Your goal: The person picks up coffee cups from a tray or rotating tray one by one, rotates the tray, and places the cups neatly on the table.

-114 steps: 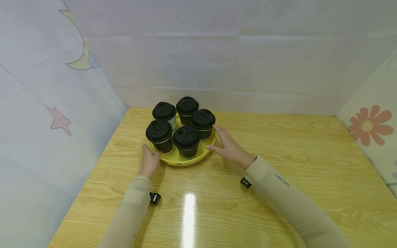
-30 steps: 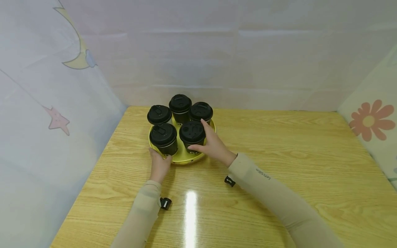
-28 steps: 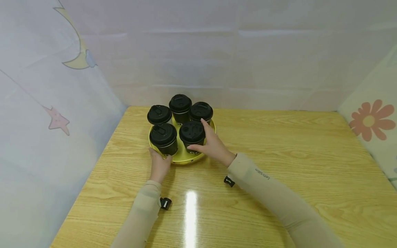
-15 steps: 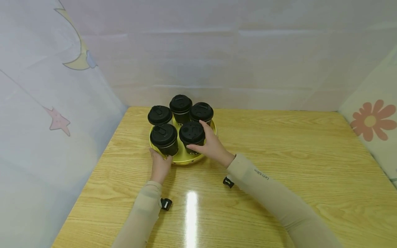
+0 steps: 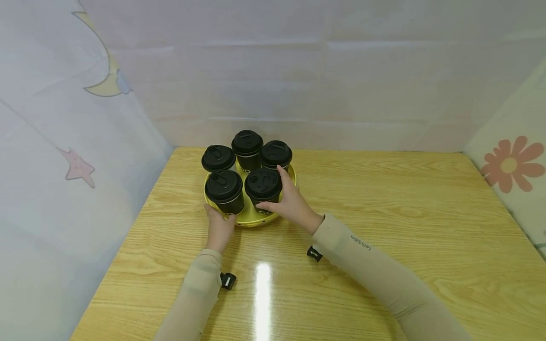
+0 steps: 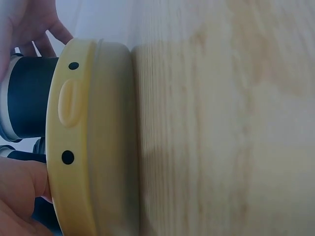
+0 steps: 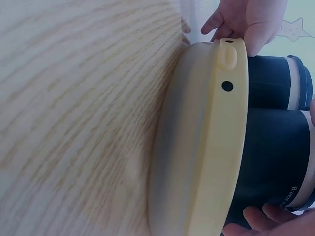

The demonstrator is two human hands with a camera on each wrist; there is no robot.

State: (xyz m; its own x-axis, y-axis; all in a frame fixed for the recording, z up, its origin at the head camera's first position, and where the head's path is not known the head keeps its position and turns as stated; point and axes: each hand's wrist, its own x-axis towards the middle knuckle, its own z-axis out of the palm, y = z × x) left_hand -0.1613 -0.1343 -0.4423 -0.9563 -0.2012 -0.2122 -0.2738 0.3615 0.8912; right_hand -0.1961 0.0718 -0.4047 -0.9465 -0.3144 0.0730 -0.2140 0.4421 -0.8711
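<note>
A round yellow tray [image 5: 251,220] carries several black takeaway coffee cups with black lids. Its side shows two black dots and a raised oval, seen close up in both wrist views. At the front left, my left hand [image 5: 220,229] grips the tray's edge, thumb over the rim, below the front-left cup [image 5: 224,187]. My right hand [image 5: 294,203] holds the front-right cup [image 5: 262,184], thumb on the near side and fingers around the right. In the right wrist view that cup [image 7: 275,147] stands on the tray. Most of my left fingers are hidden beneath the rim.
Three more lidded cups stand farther back on the tray: a back-left cup [image 5: 218,158], a back cup [image 5: 247,143] and a right cup [image 5: 276,154]. The wooden table [image 5: 405,227] meets a pale fabric backdrop [image 5: 362,94] just behind the tray.
Since the oldest frame, my right hand has left the tray's right rim and taken hold of the front-right cup. Tray and cups have turned counterclockwise. Over the last second, barely anything has moved.
</note>
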